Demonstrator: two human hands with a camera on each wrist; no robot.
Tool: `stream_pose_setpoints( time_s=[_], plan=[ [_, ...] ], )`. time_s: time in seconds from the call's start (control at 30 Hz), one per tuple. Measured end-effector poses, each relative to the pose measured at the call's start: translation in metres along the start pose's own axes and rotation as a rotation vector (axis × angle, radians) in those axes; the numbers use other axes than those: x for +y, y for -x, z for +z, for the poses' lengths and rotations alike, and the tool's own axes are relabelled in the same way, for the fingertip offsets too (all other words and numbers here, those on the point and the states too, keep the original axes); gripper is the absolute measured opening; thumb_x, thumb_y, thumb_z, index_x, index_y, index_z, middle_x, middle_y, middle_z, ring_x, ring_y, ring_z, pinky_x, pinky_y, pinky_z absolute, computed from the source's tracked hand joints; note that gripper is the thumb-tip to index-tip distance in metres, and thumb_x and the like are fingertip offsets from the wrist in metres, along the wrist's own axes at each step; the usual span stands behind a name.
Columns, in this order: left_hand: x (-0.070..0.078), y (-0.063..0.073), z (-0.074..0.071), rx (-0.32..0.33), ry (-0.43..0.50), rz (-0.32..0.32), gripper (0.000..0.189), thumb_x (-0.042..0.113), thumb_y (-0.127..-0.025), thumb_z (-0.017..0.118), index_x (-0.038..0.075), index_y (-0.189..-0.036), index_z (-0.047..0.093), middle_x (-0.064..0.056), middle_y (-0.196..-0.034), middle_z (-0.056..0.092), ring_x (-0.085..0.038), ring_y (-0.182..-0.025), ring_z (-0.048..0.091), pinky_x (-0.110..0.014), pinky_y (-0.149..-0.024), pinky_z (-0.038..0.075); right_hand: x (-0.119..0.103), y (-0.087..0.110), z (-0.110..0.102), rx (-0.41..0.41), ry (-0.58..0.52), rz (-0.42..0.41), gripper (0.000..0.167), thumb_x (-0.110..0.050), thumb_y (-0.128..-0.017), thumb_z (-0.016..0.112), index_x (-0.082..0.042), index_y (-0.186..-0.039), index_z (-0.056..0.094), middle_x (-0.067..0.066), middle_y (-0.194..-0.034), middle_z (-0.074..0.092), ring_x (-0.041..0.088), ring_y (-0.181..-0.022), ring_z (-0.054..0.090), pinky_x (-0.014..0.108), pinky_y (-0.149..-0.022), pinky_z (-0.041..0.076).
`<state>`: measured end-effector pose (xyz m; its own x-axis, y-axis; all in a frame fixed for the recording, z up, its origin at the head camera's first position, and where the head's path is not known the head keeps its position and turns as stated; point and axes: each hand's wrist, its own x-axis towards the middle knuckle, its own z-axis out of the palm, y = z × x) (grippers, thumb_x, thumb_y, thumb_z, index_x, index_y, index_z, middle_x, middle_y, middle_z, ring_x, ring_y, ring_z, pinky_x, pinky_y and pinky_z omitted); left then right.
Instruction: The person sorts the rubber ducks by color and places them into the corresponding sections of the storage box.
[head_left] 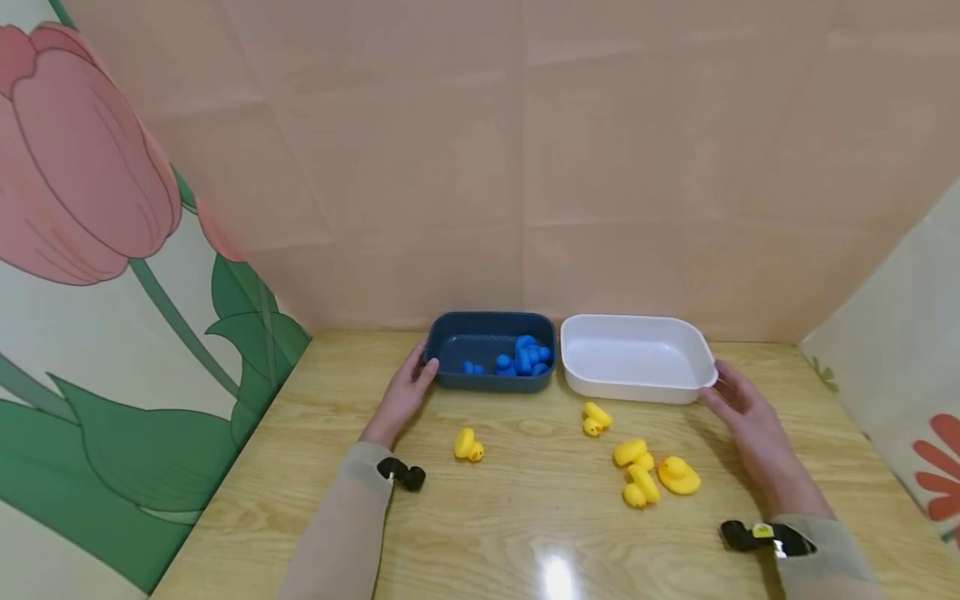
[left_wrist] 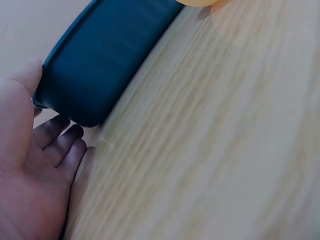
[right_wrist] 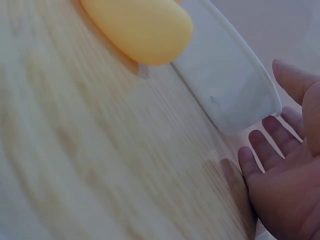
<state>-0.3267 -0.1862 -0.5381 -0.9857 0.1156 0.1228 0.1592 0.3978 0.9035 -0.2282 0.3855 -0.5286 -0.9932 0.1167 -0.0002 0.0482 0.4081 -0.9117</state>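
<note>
My left hand (head_left: 406, 387) is at the left end of a dark blue rectangular bin (head_left: 491, 383). In the left wrist view the thumb (left_wrist: 27, 75) touches the bin's rim while the loosely bent fingers lie beside its end wall. Small blue toy ducks (head_left: 528, 354) are inside, mostly bunched at the right. My right hand (head_left: 753, 421) is at the right end of a white bin (head_left: 633, 387). Its fingers (right_wrist: 267, 147) spread loosely beside that bin's corner, the thumb apart from them near the rim. Nothing lies in the white bin.
Several yellow rubber ducks lie on the wooden table (head_left: 540, 517) in front of the bins: one duck (head_left: 468, 446) at left, another duck (head_left: 596, 419) below the white bin, and a cluster with an upright duck (head_left: 678, 477) near my right wrist. A pinkish backdrop (head_left: 517, 208) rises behind.
</note>
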Motion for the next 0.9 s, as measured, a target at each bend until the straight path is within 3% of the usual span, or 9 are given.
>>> stream_pose_setpoints(
  time_s=[0.13, 0.43, 0.9],
  plan=[
    [0.000, 0.001, -0.002, -0.007, -0.003, -0.003, 0.083, 0.069, -0.110, 0.052, 0.025, -0.177, 0.030, -0.007, -0.178, 0.035, -0.031, -0.162, 0.036, -0.053, -0.131, 0.030, -0.001, -0.003, 0.004, 0.001, -0.007, 0.003, 0.089, -0.057, -0.113, 0.056, -0.025, -0.179, 0.006, 0.018, -0.183, 0.010, 0.054, -0.163, 0.018, 0.078, -0.126, 0.012],
    [-0.001, -0.002, -0.007, -0.010, -0.009, -0.005, 0.084, 0.070, -0.109, 0.051, 0.025, -0.177, 0.029, -0.006, -0.178, 0.034, -0.030, -0.162, 0.035, -0.053, -0.132, 0.029, -0.006, -0.011, 0.014, 0.005, -0.009, -0.001, 0.087, -0.056, -0.113, 0.056, -0.029, -0.179, 0.007, 0.020, -0.183, 0.012, 0.054, -0.162, 0.021, 0.076, -0.125, 0.019],
    [-0.006, -0.006, -0.012, -0.022, -0.005, -0.007, 0.090, 0.074, -0.107, 0.051, 0.024, -0.178, 0.026, -0.006, -0.178, 0.034, -0.030, -0.163, 0.034, -0.053, -0.132, 0.028, -0.012, -0.013, 0.028, 0.067, -0.057, 0.008, 0.086, -0.055, -0.113, 0.058, -0.026, -0.179, 0.012, 0.020, -0.183, 0.013, 0.053, -0.161, 0.023, 0.071, -0.128, 0.018]
  ],
)
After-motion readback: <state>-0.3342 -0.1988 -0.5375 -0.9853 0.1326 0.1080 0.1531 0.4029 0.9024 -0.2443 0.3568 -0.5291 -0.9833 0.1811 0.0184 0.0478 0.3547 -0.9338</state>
